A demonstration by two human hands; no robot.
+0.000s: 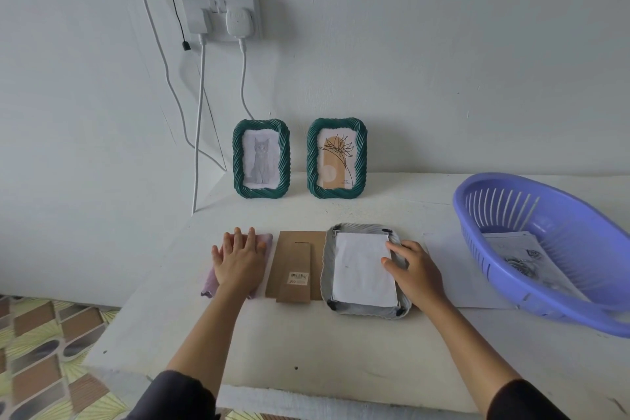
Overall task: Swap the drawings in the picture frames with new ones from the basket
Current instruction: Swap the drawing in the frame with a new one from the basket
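1. The left sleeve (177, 395) is soft dark grey cloth, and its edge ends near the elbow.
2. The right sleeve (525, 401) is the same dark cloth, almost black.
3. Both forearms are uncovered below the sleeves.
4. The left hand (238, 259) and right hand (416, 269) are bare.

**Illumination and image quality: bright, soft, cool-toned light; wide-angle view**

We observe even, diffuse light with a blue-grey cast across the wall (443, 44) and the surface (306, 344). Shadows are weak and soft-edged. A thin one lies under the near rim of the basket (477, 211), and another along the near edge of the face-down frame (325, 266). We note lens distortion toward the borders: the basket is stretched at the right edge and the cables (199, 119) bow on the left. The centre is reasonably sharp, though fine detail is slightly smeared. The floor (44, 351) in the lower left corner is the softest area.
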